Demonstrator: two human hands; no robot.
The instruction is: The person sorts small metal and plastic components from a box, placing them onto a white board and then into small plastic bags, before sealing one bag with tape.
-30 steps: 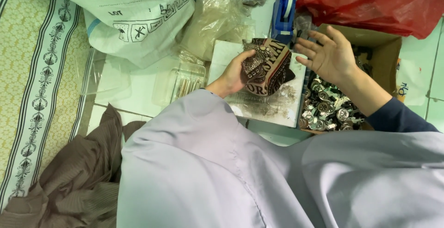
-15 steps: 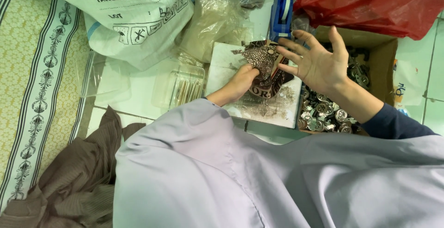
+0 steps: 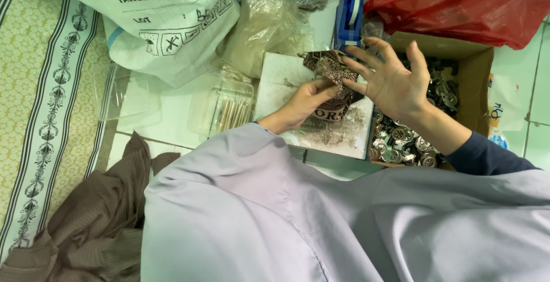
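Observation:
My left hand (image 3: 303, 103) grips a piece of dark brown patterned fabric (image 3: 334, 75) and holds it over a white board (image 3: 281, 76). My right hand (image 3: 395, 81) is spread with fingers apart, its fingertips and thumb touching the right side of the fabric. Just beyond my right hand is a cardboard box (image 3: 478, 81) filled with small silver metal parts (image 3: 401, 142).
A large white printed sack (image 3: 166, 18) lies at the back left, with clear plastic bags (image 3: 263, 24) beside it. A clear plastic tray with sticks (image 3: 229, 110) stands left of the board. A blue tape dispenser (image 3: 349, 18) and a red plastic bag (image 3: 464, 1) lie behind. A patterned mat (image 3: 40, 99) covers the left.
My right hand has moved left from above the box to the fabric. The fabric has been turned and folded narrower in my left hand.

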